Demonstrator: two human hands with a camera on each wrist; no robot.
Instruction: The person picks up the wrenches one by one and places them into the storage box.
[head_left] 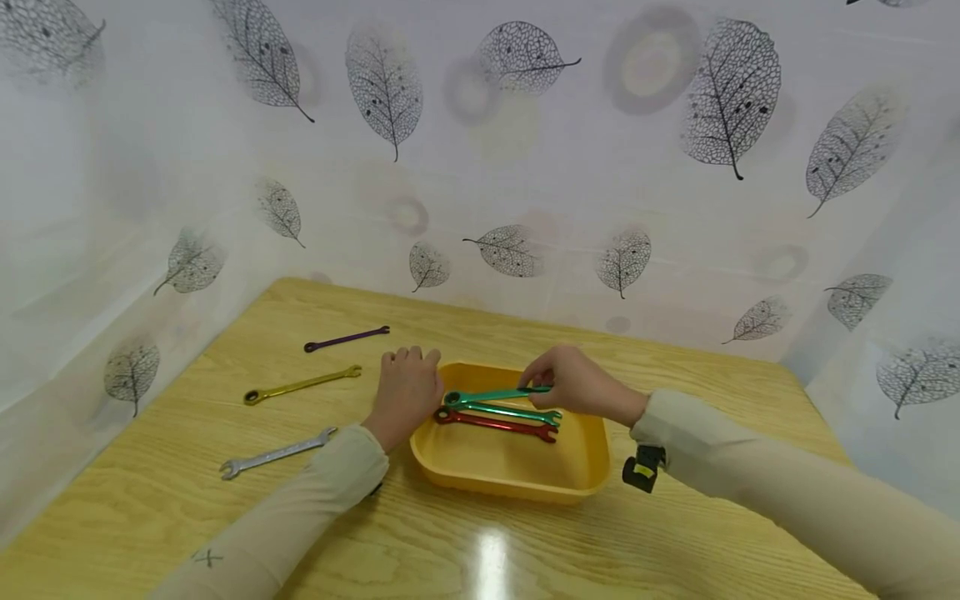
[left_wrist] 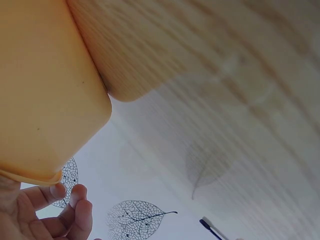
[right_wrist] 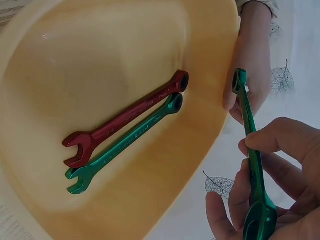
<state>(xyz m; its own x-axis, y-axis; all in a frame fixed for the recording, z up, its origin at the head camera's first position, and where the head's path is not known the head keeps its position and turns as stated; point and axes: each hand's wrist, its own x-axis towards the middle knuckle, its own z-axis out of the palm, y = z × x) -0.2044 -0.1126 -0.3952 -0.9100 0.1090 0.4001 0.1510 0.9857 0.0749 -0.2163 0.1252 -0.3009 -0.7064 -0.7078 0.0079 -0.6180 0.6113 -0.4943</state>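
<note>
My right hand point(head_left: 576, 385) pinches a green combination wrench point(right_wrist: 256, 172) between thumb and fingers, raised over the yellow plastic basin point(head_left: 510, 487). Inside the basin lie a second green wrench point(right_wrist: 131, 141) and a red wrench point(right_wrist: 122, 118), side by side and touching. My left hand point(head_left: 407, 390) grips the basin's left rim; in the left wrist view its curled fingers point(left_wrist: 79, 220) show by the rim, while the basin's wall hides part of the hand.
Left of the basin, a purple wrench point(head_left: 347, 338), a gold wrench point(head_left: 303, 385) and a silver wrench point(head_left: 277, 454) lie apart on the wooden table point(head_left: 420, 558). A leaf-patterned curtain point(head_left: 540, 167) hangs behind the table and along its sides.
</note>
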